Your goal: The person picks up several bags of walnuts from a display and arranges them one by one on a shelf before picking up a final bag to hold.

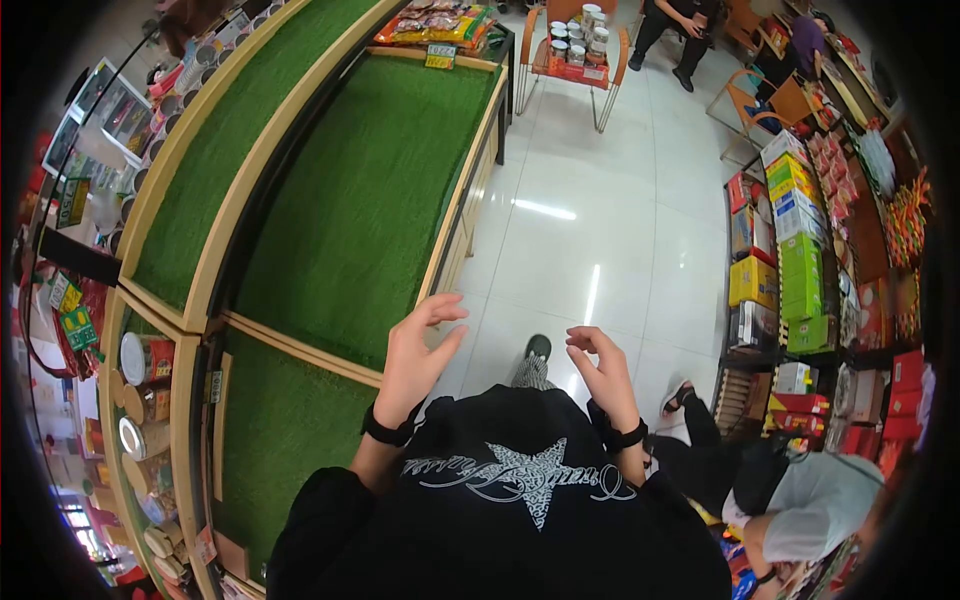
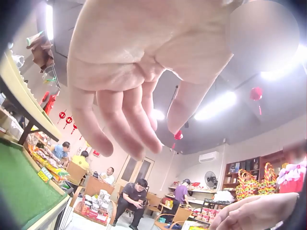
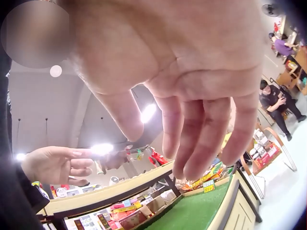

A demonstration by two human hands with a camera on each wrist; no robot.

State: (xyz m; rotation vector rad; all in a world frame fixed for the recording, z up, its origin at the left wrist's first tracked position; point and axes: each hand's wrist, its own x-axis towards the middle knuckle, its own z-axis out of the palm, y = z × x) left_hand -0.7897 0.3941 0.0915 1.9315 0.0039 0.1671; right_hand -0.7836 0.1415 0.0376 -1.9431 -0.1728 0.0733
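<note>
The green-lined bench (image 1: 350, 190) fills the upper left of the head view. Any reach in would probably go best with wrists clear of its wooden rim (image 1: 303, 348). The left hand (image 1: 412, 352), its height hard to judge, and right hand (image 1: 605, 372) hang empty, fingers loosely bent.

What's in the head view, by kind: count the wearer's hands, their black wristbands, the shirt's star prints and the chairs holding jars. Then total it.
Hands: 2, left hand and right hand
Black wristbands: 2
Star print: 1
Chair holding jars: 1
Total: 6
</note>
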